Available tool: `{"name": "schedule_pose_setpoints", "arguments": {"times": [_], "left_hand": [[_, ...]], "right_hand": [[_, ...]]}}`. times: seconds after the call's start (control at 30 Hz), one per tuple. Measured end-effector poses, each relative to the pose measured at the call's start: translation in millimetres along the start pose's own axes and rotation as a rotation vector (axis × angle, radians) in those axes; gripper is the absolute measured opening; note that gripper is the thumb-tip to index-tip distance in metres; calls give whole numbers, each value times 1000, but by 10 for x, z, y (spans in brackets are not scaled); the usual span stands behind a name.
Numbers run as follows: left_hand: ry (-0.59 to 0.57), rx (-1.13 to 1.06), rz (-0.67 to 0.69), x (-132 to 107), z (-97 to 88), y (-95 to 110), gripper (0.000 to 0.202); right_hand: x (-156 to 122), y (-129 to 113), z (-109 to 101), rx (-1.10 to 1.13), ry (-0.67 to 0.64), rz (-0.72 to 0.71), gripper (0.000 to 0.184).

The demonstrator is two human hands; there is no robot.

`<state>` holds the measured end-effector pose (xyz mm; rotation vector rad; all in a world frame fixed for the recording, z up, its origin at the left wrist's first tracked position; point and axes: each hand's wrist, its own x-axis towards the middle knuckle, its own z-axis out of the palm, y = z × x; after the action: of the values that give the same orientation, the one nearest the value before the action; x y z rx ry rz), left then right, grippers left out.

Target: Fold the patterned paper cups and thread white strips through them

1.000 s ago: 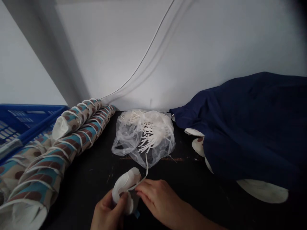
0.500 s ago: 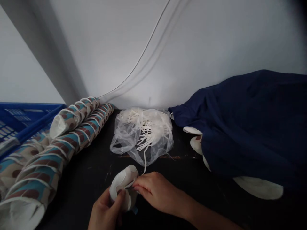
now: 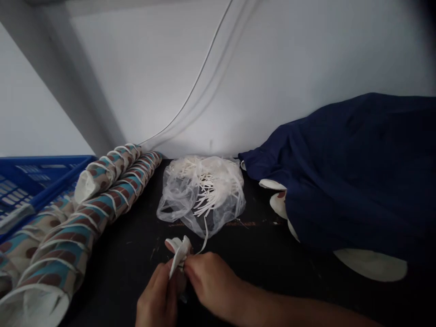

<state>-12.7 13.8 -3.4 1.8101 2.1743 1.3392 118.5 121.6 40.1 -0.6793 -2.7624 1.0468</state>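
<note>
My left hand (image 3: 157,297) is closed on a small white curved fabric piece (image 3: 180,255), which stands edge-on and folded between both hands. On its right side, my right hand (image 3: 214,284) pinches the same piece with the fingertips. The exact grip is hidden behind the knuckles. Behind the hands lies a clear plastic bag (image 3: 172,204) with a bunch of thin white strips (image 3: 206,195) spilling out of its mouth. One loose strip (image 3: 206,234) curves from the bag down to my right hand; whether the fingers hold it cannot be seen.
Long stacks of nested dotted fabric pieces (image 3: 86,222) with white rims lie on the left, beside a blue crate (image 3: 54,163). Dark blue cloth (image 3: 340,181) covers more white-edged pieces (image 3: 371,264) on the right. A white cable (image 3: 199,75) runs down the wall behind the black table (image 3: 279,272).
The fabric piece has turned from showing its open hollow to a folded, edge-on position. My right hand has moved slightly down and left, closer to my left hand.
</note>
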Motion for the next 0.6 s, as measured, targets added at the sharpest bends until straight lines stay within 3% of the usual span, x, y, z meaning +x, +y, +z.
{"name": "schedule_pose_setpoints", "arguments": {"times": [0.07, 0.13, 0.23, 0.33, 0.43, 0.5, 0.6], "left_hand": [[4, 70, 45, 14, 14, 8, 25], [-4, 115, 69, 22, 21, 14, 30], [-16, 136, 98, 14, 18, -2, 29], [-11, 134, 98, -21, 15, -41, 28], [-6, 114, 75, -65, 20, -81, 28], [-3, 105, 76, -88, 21, -103, 30], [13, 89, 74, -100, 6, -120, 30]], "right_hand": [[37, -10, -62, 287, -91, 146, 31], [30, -24, -70, 355, -99, 190, 34], [-25, -43, -16, 192, 8, 29, 28], [-30, -46, 17, -3, 52, -110, 37], [38, -38, -4, 274, -79, 90, 29], [74, -43, -17, 436, -172, 218, 35], [67, -80, 6, 434, -129, 160, 31]]}}
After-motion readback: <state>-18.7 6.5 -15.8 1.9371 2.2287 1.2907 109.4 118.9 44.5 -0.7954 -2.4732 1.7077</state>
